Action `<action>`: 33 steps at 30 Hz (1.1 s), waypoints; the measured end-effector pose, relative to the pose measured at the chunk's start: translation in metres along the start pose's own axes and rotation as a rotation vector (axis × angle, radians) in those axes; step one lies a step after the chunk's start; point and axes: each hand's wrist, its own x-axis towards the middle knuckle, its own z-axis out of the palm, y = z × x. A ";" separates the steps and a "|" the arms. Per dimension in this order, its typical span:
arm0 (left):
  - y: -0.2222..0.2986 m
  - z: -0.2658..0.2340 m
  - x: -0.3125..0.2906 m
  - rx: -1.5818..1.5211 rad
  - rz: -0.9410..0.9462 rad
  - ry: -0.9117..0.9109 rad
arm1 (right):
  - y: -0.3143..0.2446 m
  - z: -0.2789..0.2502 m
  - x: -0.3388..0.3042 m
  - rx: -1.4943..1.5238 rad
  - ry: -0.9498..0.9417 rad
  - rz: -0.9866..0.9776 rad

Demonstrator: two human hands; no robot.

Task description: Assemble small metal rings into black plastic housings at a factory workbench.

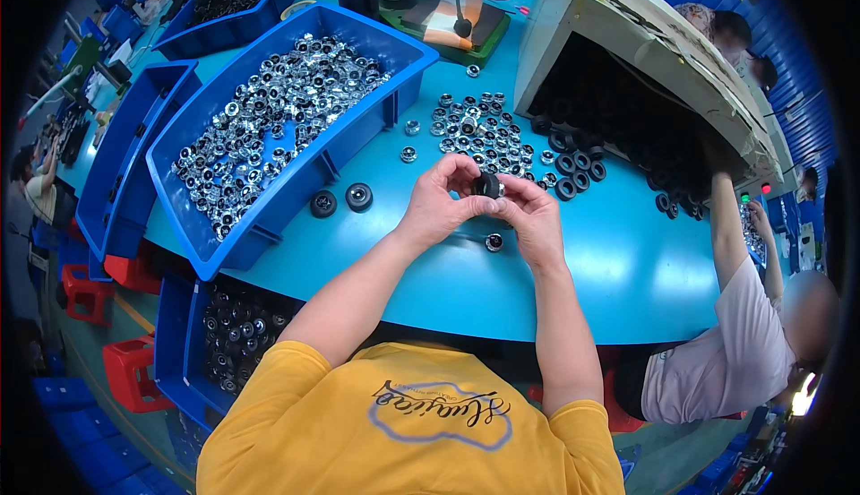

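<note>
Nearest the body, a loose silver hub point(494, 242) lies on the bench point(618, 298) beside the right wrist; it is best left clear of the work. Just beyond it, the left hand point(443, 198) and right hand point(530, 213) meet, fingers and thumbs pinched on a black ring point(486, 185) held up off the bench, with a bit of silver showing at its right side. How far the two parts are seated is hidden by the fingers. The careful way is probably to keep them square to each other, press evenly with both thumbs and turn the piece to check for a raised lip. Farther left sit two dark wheels point(359, 197); farther still, spare black rings point(573, 168) and silver hubs point(484, 137) lie within reach.
</note>
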 end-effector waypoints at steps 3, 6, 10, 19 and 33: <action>0.006 0.001 -0.003 0.224 0.093 0.040 | -0.003 0.003 -0.001 0.063 -0.037 0.082; 0.013 0.003 -0.005 0.366 0.181 0.059 | -0.002 0.002 0.000 0.095 -0.070 0.127; 0.016 0.003 -0.006 0.434 0.239 0.061 | -0.003 0.001 -0.001 0.132 -0.104 0.144; 0.025 0.006 -0.005 0.576 0.375 0.050 | -0.002 -0.002 0.000 0.194 -0.113 0.128; 0.003 0.004 -0.007 0.089 -0.008 -0.059 | 0.003 0.004 -0.002 -0.027 0.024 -0.049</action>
